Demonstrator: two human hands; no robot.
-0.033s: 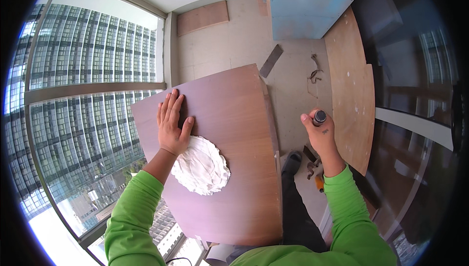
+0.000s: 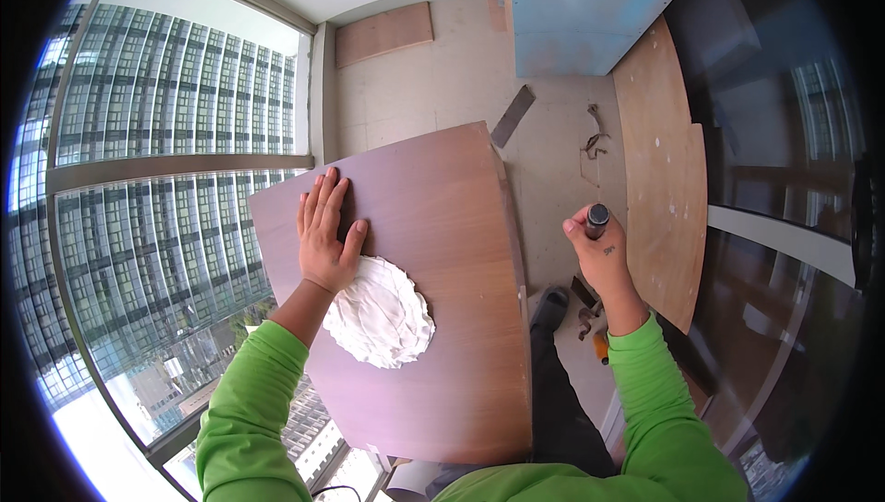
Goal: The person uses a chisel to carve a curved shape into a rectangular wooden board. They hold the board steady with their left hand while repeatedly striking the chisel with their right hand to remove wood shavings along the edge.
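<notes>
My left hand [image 2: 327, 242] lies flat on a brown wood-grain panel [image 2: 461, 336], the broad top of a box-like piece. Its fingers are stretched out and hold nothing. Beside the wrist lies a round, white, wrinkled piece [image 2: 380, 313] with a ragged edge; it looks like bunched cloth, though I cannot be sure. Off the panel's right side, my right hand [image 2: 604, 248] is closed around a dark cylindrical handle [image 2: 597, 214], its round end facing up. Whatever lies below the handle is hidden by the hand.
A large window [image 2: 166, 216] runs along the left. At the back stand a blue panel [image 2: 590, 4] and a low brown board [image 2: 383, 35]. A dark strip [image 2: 513, 115] lies on the floor, and an orange-handled item [image 2: 601, 347] lies near my shoe [image 2: 551, 307]. Pale boards [image 2: 666, 170] are at right.
My right hand has shifted slightly to the left with the dark handle in it. The left hand stays put on the panel.
</notes>
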